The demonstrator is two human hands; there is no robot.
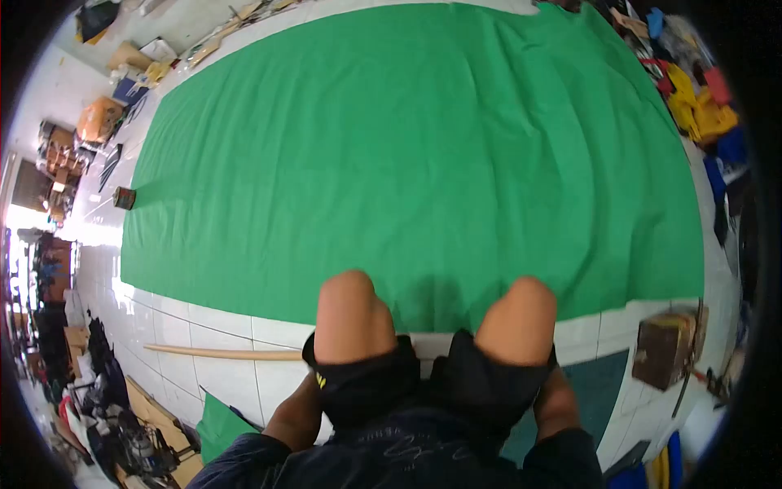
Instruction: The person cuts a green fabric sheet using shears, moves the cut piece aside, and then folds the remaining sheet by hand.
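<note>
A large sheet of green cloth (391, 147) lies spread over the floor in front of my bent knees, with soft folds on its right side. Both my forearms hang down beside my black shorts (366, 383). My left hand is hidden behind my left thigh, and my right hand behind the right one. A long pale wooden stick (220, 353) lies on the tiles along the cloth's near edge, its right end passing out of sight by my left leg. What either hand touches or holds is not visible.
A small tin (124, 198) stands at the cloth's left edge. A brown box (664, 350) sits at the near right corner. Yellow and blue fabric (700, 106) is heaped at far right. A smaller green piece (220, 424) lies at lower left, beside cluttered goods.
</note>
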